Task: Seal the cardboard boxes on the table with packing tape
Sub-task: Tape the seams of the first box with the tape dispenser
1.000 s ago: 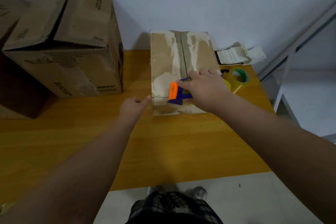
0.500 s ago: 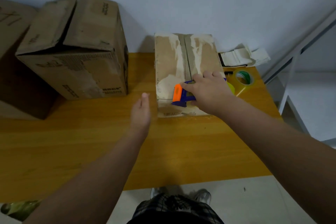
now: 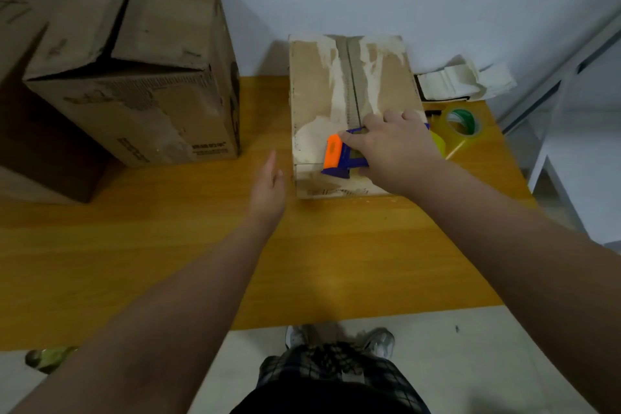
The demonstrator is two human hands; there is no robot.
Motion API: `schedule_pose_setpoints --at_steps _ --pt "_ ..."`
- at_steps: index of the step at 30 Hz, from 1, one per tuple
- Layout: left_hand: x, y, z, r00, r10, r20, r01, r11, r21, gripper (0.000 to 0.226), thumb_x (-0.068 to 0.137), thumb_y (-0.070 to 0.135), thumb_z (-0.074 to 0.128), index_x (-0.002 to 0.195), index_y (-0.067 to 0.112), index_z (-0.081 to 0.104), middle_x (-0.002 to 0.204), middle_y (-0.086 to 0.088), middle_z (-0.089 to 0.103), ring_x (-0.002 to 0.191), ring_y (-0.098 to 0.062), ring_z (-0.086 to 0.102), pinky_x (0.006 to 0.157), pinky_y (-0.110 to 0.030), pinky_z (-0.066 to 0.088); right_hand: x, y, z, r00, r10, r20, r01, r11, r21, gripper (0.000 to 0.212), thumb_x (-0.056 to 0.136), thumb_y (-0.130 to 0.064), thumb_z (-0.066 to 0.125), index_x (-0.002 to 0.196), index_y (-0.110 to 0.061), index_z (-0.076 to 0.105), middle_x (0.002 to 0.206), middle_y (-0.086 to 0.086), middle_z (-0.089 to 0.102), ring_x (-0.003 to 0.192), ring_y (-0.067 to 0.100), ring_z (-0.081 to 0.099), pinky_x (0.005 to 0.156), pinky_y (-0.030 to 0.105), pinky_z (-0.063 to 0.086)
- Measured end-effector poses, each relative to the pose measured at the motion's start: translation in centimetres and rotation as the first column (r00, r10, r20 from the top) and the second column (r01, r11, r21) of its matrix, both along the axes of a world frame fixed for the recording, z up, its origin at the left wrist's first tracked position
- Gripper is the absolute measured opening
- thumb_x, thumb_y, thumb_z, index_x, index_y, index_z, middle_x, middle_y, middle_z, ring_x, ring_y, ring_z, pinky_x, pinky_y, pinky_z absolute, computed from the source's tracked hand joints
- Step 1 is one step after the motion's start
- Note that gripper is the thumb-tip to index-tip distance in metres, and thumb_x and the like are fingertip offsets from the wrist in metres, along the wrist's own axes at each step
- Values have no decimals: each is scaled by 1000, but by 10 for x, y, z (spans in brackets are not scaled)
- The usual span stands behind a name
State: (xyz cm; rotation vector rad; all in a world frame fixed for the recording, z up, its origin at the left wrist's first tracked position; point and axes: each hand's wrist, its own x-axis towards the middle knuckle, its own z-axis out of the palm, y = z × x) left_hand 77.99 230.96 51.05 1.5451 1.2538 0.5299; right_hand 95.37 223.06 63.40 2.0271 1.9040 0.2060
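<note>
Change: the left hand [image 3: 268,191] has come off the near left corner of the small box [image 3: 316,94] and its fingers have straightened; the right hand [image 3: 396,151] stays on the tape dispenser [image 3: 339,158].
Small box: stands on the table [image 3: 201,245] at centre, its far end against the wall, flaps closed, with a seam running near to far along the top and pale torn patches on either side of it.
Tape dispenser: blue with an orange part, lying on the near end of the box top, just beside the seam.
Right hand: grasps the dispenser from the right, fingers curled over it.
Left hand: released, fingers straight and pointing far, just left of the small box's near corner; whether it touches the box cannot be told.
Large box [image 3: 134,77]: on the table to the left, well apart from the small box, top flaps not lying flat.
Tape roll [image 3: 462,126]: clear with a green core, on the table just right of the small box.
White folded material [image 3: 463,82]: at the table's far right, against the wall.
</note>
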Motion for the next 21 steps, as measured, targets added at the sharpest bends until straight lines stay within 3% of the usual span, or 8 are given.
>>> schedule_pose_setpoints --at_steps 1,3,5,8,13,18,21 --pt "-6 8 1 991 -115 -73 128 968 216 59 97 16 44 148 33 19 156 10 17 141 -10 16 105 -26 20 0 0 0 1000 -1 -5 1 1000 -2 58 89 -41 59 140 -30 34 125 9 51 111 32 49 90 45 38" --pt "-11 25 6 896 -333 -294 434 795 425 73 91 6 49 148 37 16 154 21 4 142 -7 9 111 -28 15 -1 1 0 1000 -1 -11 1 1000 -1 57 89 -41 58 139 -31 35 125 9 51 111 32 49 91 45 39" --pt "-8 39 9 779 -390 -491 616 623 482 71 91 9 50 149 33 17 155 15 1 144 -10 3 116 -33 6 -1 0 1 1000 -6 -17 6 1000 7 56 89 -40 58 139 -31 35 124 9 51 110 32 49 91 45 38" --pt "-2 53 12 694 -330 -640 705 493 510 72 90 19 56 149 31 17 158 4 5 144 -14 2 114 -34 -1 -2 0 -1 1000 -10 -10 10 1000 22 56 89 -39 58 140 -30 34 123 9 52 110 32 49 91 45 38" --pt "15 59 10 636 -299 -712 755 430 494 88 84 26 66 150 29 8 158 5 4 145 -15 0 114 -33 -3 -1 2 -2 1000 -13 -13 13 999 37 57 89 -40 58 140 -30 35 124 9 52 111 31 49 90 45 38" --pt "14 69 15 610 -439 -659 784 453 424 76 89 42 55 150 31 10 157 12 3 145 -14 -1 114 -44 24 0 5 -2 999 -16 -28 17 999 39 59 89 -40 60 141 -30 35 125 8 52 112 31 48 89 44 38" --pt "11 72 18 592 -463 -660 802 415 429 68 93 38 49 149 34 10 152 20 -2 144 -12 -3 112 -42 29 1 7 -2 999 -15 -31 16 999 43 59 88 -42 59 141 -31 34 125 8 52 112 30 48 89 43 37"
